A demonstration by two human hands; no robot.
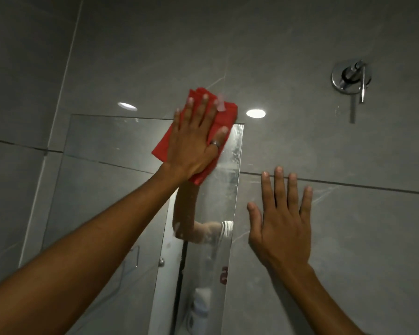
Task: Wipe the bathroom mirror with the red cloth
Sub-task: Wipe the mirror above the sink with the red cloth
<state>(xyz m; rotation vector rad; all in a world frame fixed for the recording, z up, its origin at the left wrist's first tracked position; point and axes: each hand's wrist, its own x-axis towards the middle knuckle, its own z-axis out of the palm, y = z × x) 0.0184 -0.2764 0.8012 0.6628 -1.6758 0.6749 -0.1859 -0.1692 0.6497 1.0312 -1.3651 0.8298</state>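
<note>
The left hand (194, 143) lies flat and open, fingers spread, pressing the red cloth (221, 122) against the top right corner of the mirror (111, 146). The cloth is folded and bunched under the palm; its upper part reaches past the mirror's top edge onto the grey wall tile (288, 131), and its lower corner pokes out below the wrist. A ring (214, 143) sits on the thumb of that hand. The right hand (279, 226) is open too, fingers apart and pointing up, its palm laid on the tile just beside the mirror's right edge (it holds nothing). Its fingertips reach a dark grout line that crosses the wall. The strip of mirror along the right edge, below the cloth, looks smeared and cloudy, while the glass further left is clearer and shows reflected tiles. In the mirror the left arm's reflection (186, 213) runs down from the cloth, with a pale sleeve at its lower end. High on the wall to the right, well apart from both hands, is a chrome tap handle (351, 77). Two bright ceiling-light glints show on the tile near the mirror's top edge.
</note>
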